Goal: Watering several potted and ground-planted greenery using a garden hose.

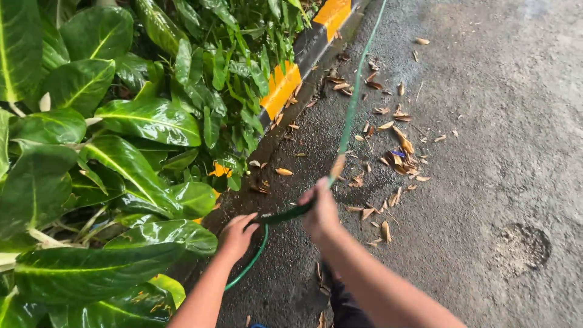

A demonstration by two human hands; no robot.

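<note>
A: What were the hands on?

B: Both were on the thin green rubber garden hose. The right hand was closed around it, fingers wrapped over the top. The left hand was curled shut on it lower down, close to the plants.

A: And where did the hose run?

B: From the right hand it stretched taut, up and away across the wet grey concrete pavement toward the top of the view, alongside the kerb. Between the two hands it lay nearly straight. Below the left hand it dropped in a loose curve toward the person's body and went out of sight behind the left forearm.

A: What lay around it?

B: To the left stood a raised planting bed, edged by a low kerb painted in orange and black blocks. That bed was the only container in sight, and it was crammed with large glossy green leaves with pale midribs, wet and shining, with narrower dark foliage toward the kerb. Some of it spilled over the edge.

A: Anything on the ground?

B: Scattered dry brown leaves, thickest just right of the hose and beyond the right hand, with a few along the foot of the kerb. A round, rough dark patch in the concrete sat well apart, off to the right.
</note>
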